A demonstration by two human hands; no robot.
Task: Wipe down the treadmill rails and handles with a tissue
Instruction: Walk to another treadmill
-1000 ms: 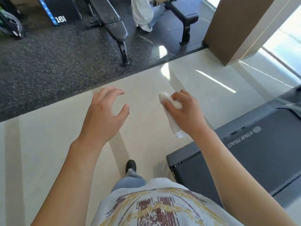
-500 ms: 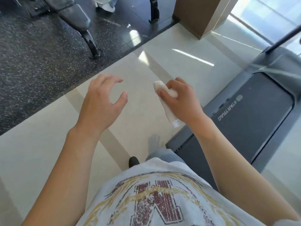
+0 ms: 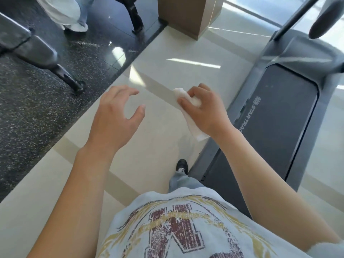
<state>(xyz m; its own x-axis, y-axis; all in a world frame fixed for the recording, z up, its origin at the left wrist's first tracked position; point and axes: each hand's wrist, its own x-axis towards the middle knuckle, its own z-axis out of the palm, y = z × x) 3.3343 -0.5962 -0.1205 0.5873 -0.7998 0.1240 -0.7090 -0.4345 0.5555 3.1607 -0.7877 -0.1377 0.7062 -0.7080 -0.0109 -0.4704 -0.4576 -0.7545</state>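
Tissue (image 3: 188, 110) bunched in the right hand (image 3: 206, 108), tail trailing below the palm; left hand (image 3: 115, 118) spread, empty.

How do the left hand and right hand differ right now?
The right hand grips a white tissue; the left hand holds nothing. The left hand's fingers are spread and loosely curved; the right hand's curl tight. Both hang above the pale floor, beside the treadmill, touching neither.

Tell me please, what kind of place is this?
Most likely a gym: a Star Trac treadmill stands on the right, a padded bench on speckled rubber flooring on the left.
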